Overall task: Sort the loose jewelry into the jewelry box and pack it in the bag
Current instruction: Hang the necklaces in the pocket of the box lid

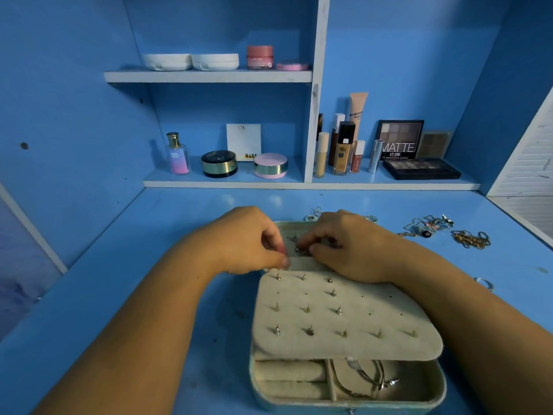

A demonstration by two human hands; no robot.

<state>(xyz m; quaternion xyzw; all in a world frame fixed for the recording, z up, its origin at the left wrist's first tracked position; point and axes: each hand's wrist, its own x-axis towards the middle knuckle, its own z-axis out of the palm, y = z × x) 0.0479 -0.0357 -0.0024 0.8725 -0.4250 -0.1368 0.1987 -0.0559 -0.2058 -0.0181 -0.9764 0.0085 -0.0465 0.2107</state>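
Note:
An open teal jewelry box (344, 404) lies on the blue desk in front of me. Its cream earring panel (359, 319) is folded toward me, with several stud posts poking through it. Below it, a compartment holds a thin chain with a ring (377, 381), beside cream ring rolls (290, 372). My left hand (245, 238) pinches the cream elastic strap in the lid (288, 232). My right hand (350, 244) pinches a small dark piece of jewelry (299, 248) at that strap. Loose necklaces and rings (428, 227) and a gold chain (471, 239) lie to the right.
A silver ring (486, 284) lies alone on the desk at right; small rings (312, 215) sit behind the box. Cosmetic bottles (342, 149), palettes (422, 167), compacts (220, 163) and a perfume bottle (178, 154) stand on the low shelf behind. A white slatted panel (532, 163) borders the right.

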